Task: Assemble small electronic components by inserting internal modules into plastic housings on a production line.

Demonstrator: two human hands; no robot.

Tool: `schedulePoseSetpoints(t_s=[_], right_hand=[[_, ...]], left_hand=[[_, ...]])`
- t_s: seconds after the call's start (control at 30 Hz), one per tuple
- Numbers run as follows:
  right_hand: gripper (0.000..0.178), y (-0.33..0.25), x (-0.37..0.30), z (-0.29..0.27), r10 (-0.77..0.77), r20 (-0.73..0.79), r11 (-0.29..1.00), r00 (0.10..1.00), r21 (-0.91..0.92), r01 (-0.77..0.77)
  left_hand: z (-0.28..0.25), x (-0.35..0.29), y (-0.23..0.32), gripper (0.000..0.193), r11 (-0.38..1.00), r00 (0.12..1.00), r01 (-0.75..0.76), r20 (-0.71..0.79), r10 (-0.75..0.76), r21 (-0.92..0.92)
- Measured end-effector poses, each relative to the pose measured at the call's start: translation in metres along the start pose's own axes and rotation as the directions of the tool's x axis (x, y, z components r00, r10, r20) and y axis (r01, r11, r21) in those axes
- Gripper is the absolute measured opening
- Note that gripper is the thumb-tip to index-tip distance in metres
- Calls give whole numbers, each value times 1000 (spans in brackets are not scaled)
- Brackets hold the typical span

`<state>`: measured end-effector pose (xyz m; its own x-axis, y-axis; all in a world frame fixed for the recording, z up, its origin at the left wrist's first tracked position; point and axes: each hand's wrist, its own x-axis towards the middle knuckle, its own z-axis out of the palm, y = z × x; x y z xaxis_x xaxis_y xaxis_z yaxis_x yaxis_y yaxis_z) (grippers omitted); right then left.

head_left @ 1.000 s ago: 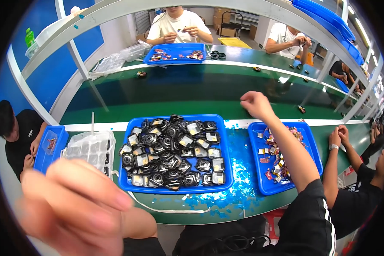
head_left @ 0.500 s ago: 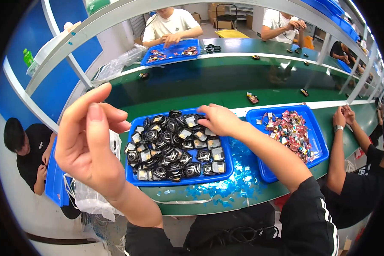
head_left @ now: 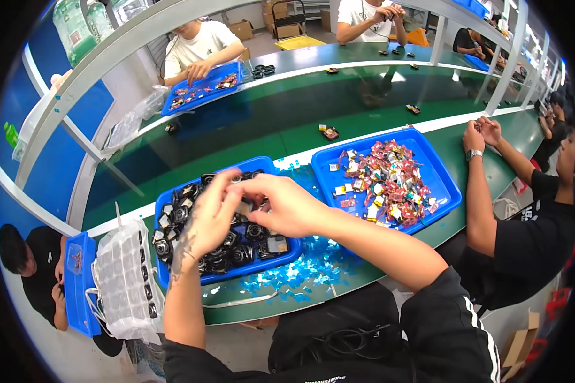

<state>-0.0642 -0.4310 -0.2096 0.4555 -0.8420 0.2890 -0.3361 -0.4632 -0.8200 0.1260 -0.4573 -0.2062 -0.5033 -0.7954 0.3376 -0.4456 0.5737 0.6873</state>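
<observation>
Lowered left hand (head_left: 207, 220) joins my right hand (head_left: 281, 204); fingers pinch small black part (head_left: 244, 209) over blue tray (head_left: 172, 195). Light, rigid; grip edges.

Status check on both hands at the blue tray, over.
Left hand and right hand together over blue tray of small black parts. Fingers pinch one piece; grip unclear. Blue film scraps litter the table edge. Nothing blocking.
</observation>
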Motion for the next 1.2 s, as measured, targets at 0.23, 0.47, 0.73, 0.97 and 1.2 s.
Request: schedulePoseSetpoints(t_s=[0.23, 0.47, 0.73, 0.97, 1.2], right_hand=[[47, 0, -67, -15, 225, -323, 937, 919, 330, -113], [19, 65, -127, -104, 303, -596, 481, 744, -578, -659], [15, 61, -139, -115, 255, -693, 773, 675, -274, -573], [13, 27, -122, -80, 349, -551, 935, 758, 255, -246], [10, 15, -92, -21, 311, -298, 861, 902, 491, -134]], left_hand=[[43, -3, 21, 19, 704, 951, 308, 223, -213, -640], [66, -10, 2, 18, 165, 881, 295, 201, -427, -941], [69, -21, -1, 14, 362, 908, 373, 256, -333, -854], [77, -23, 1, 23, 635, 967, 254, 188, -170, -730], [82, -28, 17, 25, 834, 992, 62, 129, 10, -549]])
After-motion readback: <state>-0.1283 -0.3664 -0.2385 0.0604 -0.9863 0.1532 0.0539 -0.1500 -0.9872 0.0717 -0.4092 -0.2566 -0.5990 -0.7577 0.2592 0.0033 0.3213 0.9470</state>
